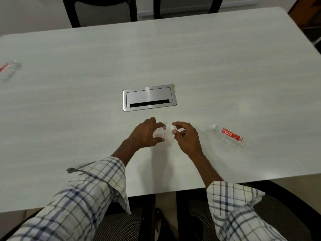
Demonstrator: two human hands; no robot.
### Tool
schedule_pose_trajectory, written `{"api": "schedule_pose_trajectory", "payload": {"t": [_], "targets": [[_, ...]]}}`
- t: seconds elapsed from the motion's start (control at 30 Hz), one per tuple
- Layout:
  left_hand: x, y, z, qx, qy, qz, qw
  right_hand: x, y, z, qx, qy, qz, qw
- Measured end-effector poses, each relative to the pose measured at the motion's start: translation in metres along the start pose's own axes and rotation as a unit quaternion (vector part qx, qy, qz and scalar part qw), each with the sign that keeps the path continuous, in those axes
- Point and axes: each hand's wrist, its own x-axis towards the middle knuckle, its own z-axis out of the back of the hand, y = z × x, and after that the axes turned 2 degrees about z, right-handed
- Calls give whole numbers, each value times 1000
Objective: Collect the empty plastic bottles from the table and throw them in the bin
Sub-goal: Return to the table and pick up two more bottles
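Clear thin plastic, light and crushable: my left hand (147,133) wraps the small bottle (159,133), best gripped mid-body. My right hand (185,135), just beside, pinches its white cap (173,127).

Hatch (149,97) sits mid-table (225,66). Near side of hatch: left hand (147,133) around a bottle (159,133), right hand (186,136) just beside w/ cap (173,127). Second bottle (228,135) lies near-right of hatch; third (9,70) far left. Chairs (99,11) behind table.
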Motion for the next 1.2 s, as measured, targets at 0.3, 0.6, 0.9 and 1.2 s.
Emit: {"api": "schedule_pose_trajectory", "payload": {"t": [0.3,0.6,0.9,1.2], "targets": [[10,-11,10,-59,-5,6,998,5,8,14,14,5,-10,1000],[12,-29,7,14,4,-35,999,5,10,19,-166,39,-87,982],[22,-45,11,-3,-4,-17,1000,4,8,21,-110,-41,-31,993],[32,-59,-7,142,-47,-80,986,7,5,47,-84,43,-232,968]]}}
